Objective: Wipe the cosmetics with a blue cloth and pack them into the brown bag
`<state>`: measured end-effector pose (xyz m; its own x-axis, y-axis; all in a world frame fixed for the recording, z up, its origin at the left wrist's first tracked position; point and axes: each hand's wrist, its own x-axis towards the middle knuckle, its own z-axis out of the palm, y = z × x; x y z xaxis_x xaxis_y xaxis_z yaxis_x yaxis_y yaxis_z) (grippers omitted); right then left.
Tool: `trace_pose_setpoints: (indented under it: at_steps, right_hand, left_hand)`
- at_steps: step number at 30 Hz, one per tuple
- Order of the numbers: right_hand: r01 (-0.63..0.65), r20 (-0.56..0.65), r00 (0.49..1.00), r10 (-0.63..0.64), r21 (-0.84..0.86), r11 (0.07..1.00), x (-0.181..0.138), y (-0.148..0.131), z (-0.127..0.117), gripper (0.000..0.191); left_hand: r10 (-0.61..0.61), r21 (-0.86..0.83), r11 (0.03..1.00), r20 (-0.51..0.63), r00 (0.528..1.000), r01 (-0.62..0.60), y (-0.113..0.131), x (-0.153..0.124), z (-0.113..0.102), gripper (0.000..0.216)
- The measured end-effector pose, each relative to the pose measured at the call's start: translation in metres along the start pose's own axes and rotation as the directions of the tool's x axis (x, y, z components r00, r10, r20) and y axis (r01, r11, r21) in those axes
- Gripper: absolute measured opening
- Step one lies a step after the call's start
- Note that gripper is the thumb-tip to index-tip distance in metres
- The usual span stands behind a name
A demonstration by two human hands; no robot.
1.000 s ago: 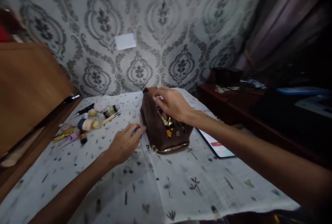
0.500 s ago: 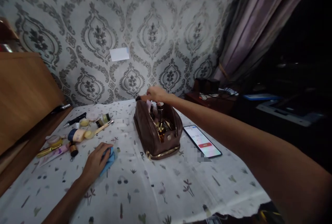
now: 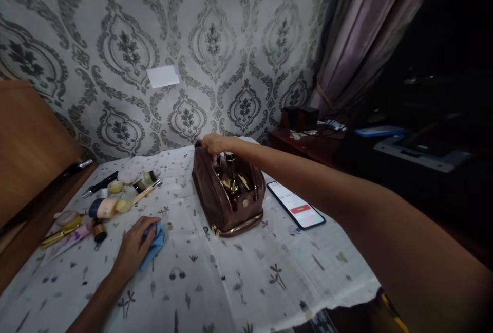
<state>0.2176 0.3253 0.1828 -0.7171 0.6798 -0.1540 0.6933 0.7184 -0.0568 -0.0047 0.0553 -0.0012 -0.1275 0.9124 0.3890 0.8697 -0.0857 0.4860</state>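
A brown leather pouch (image 3: pixel 221 204) stands open on the table, with bottles and gold-capped items showing inside. My right hand (image 3: pixel 216 143) reaches over its far end, fingers curled down into the opening; what they grip is hidden. My left hand (image 3: pixel 133 245) rests on the cloth to the pouch's left, fingers closed over a light blue cloth (image 3: pixel 155 243).
A white patterned tablecloth (image 3: pixel 246 276) covers the table. Several cosmetics (image 3: pixel 103 204) lie in a cluster at the left. A lit phone (image 3: pixel 296 204) lies right of the pouch. A wooden board (image 3: pixel 26 143) stands at the left; a dark side table (image 3: pixel 304 140) at the right.
My left hand pulled back from the pouch's side to the left with the blue cloth. My right hand shifted from over the pouch's middle to its far end. The view swung right.
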Motion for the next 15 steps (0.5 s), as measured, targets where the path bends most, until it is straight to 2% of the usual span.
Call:
trace_pose_setpoints:
  at_steps: [15]
  right_hand:
    - [-0.081,-0.073,0.994,0.082,0.017,0.997,-0.019,-0.005,0.001,0.028]
  left_hand:
    - [-0.07,-0.084,0.994,0.008,0.998,0.07,0.002,0.002,-0.003,0.042]
